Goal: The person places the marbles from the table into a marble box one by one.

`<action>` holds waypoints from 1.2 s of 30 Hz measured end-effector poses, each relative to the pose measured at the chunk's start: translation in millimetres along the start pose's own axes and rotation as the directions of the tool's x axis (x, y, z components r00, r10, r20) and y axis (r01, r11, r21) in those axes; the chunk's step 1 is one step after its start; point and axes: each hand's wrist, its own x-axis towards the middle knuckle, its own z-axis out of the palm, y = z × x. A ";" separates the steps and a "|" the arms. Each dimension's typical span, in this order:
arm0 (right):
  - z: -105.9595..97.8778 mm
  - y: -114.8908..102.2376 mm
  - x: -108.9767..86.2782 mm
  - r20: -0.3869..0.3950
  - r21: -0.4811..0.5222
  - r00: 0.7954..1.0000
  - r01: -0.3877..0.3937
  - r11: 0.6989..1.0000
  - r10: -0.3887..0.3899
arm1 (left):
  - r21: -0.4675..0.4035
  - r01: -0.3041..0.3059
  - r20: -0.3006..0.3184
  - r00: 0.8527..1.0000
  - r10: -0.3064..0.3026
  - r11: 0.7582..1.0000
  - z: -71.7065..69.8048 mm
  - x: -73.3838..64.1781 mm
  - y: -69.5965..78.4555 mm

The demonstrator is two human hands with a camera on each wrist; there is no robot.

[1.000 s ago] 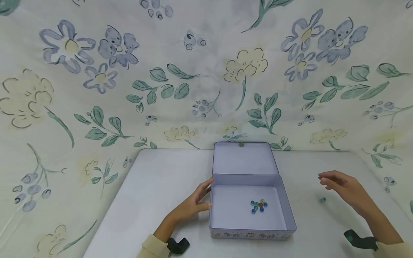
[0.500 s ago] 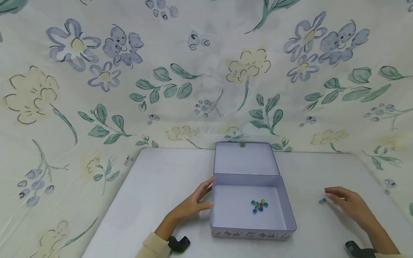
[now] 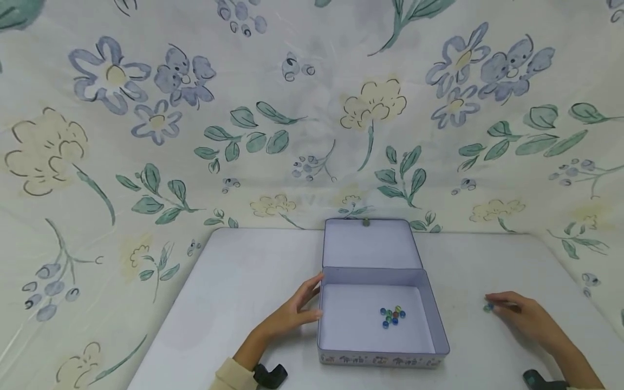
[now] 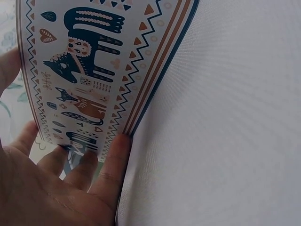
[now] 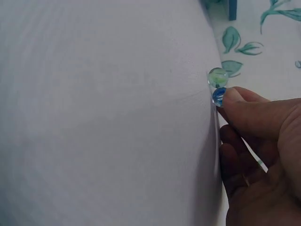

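Note:
An open tin box (image 3: 385, 358) holds several glass marbles (image 3: 395, 322), blue, green, yellow and brown, grouped at the right of its floor. My left hand (image 3: 287, 317) rests on the box's left side; in the left wrist view its fairly straight fingers lie against the patterned wall (image 4: 89, 70). Out to the right of the box, my right hand (image 3: 528, 319) pinches a blue marble (image 5: 218, 97) between thumb and fingers, low at the table. A clear green marble (image 5: 217, 76) sits right beside the blue one. The other right fingers are loosely curled.
The box's lid (image 3: 370, 244) leans back, hinged at the rear edge. The box stands on a white table (image 3: 253, 260), backed by a flowered cloth (image 3: 312, 130). Dark wrist devices (image 3: 270, 376) show at both wrists.
My right hand has come down and toward me onto the blue marble, its fingers now at it. My left hand stays at the box's side. The marbles in the box lie as before.

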 end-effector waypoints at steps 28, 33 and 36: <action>5.7 -3.3 0.6 -0.018 -0.033 0.997 -0.075 0.997 0.074 | 0.001 0.021 -0.008 1.000 -0.021 1.000 0.5 -5.4 -0.4; 6.8 -3.9 -2.6 -0.015 -0.007 0.992 -0.124 0.992 0.124 | 0.012 0.013 -0.005 1.000 -0.013 1.000 0.2 -3.3 -1.0; 6.3 -3.7 -3.1 -0.014 0.007 0.991 -0.132 0.991 0.132 | 0.013 0.012 -0.005 1.000 -0.012 1.000 -0.3 -2.2 -1.1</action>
